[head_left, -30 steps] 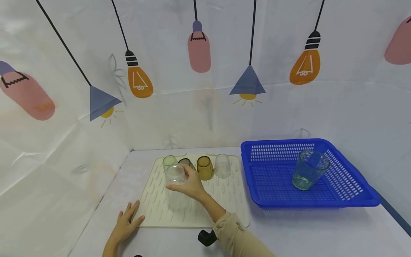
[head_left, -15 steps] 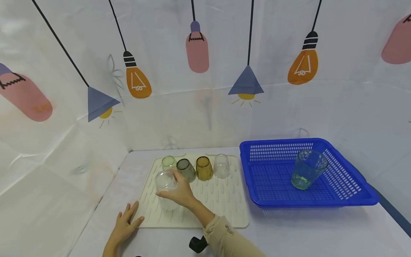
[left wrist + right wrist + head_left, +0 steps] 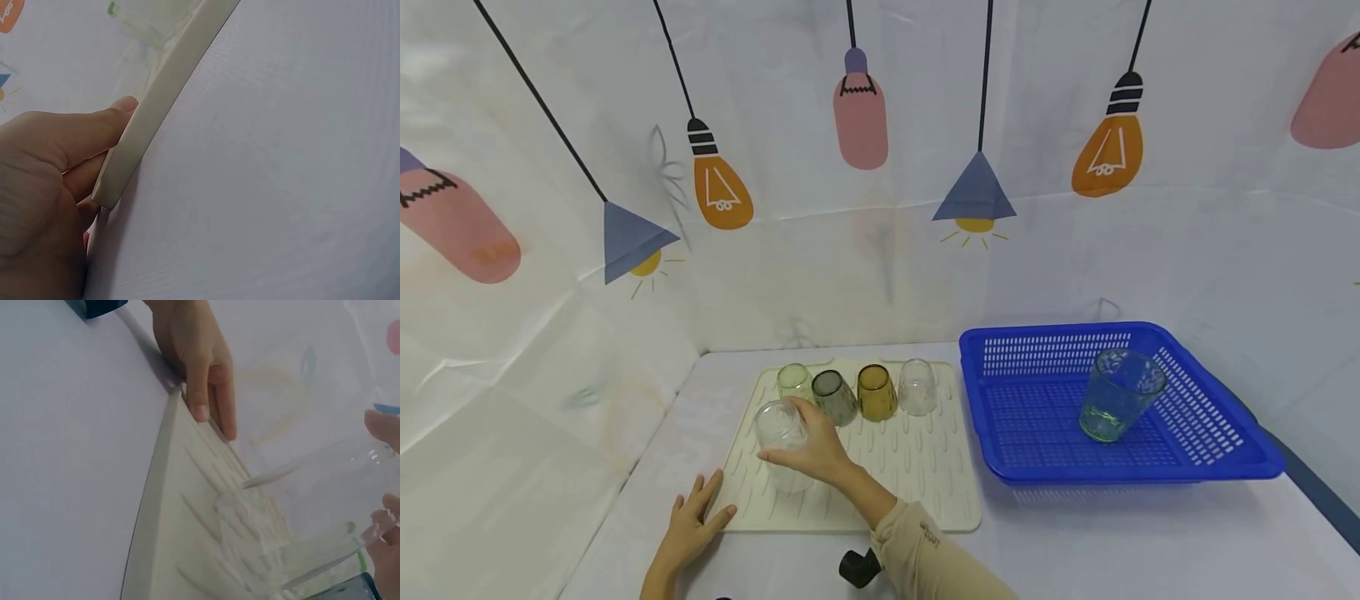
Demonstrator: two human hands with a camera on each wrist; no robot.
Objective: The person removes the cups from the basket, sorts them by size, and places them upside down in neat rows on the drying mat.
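A tall clear glass (image 3: 772, 429) stands bottom up at the left of the cream drying mat (image 3: 917, 487). My right hand (image 3: 822, 450) grips it near its upper end, thumb in front and fingers behind. In the right wrist view, the mouth of the clear glass (image 3: 250, 540) is down at the mat; whether it bears fully on it I cannot tell. My left hand (image 3: 691, 523) rests with spread fingers on the mat's front left corner. The left wrist view has that thumb on the edge of the mat (image 3: 147, 119).
Behind the held glass stand a green glass (image 3: 793, 382), a grey glass (image 3: 837, 400), an amber glass (image 3: 877, 393) and a small clear glass (image 3: 918, 390). A blue basket (image 3: 1000, 467) on the right holds a tilted bluish glass (image 3: 1112, 400). A black device (image 3: 859, 568) sits by the right sleeve.
My right hand has carried the tall clear glass left and down onto or near the mat, uncovering the grey glass. The left hand stays at the corner.
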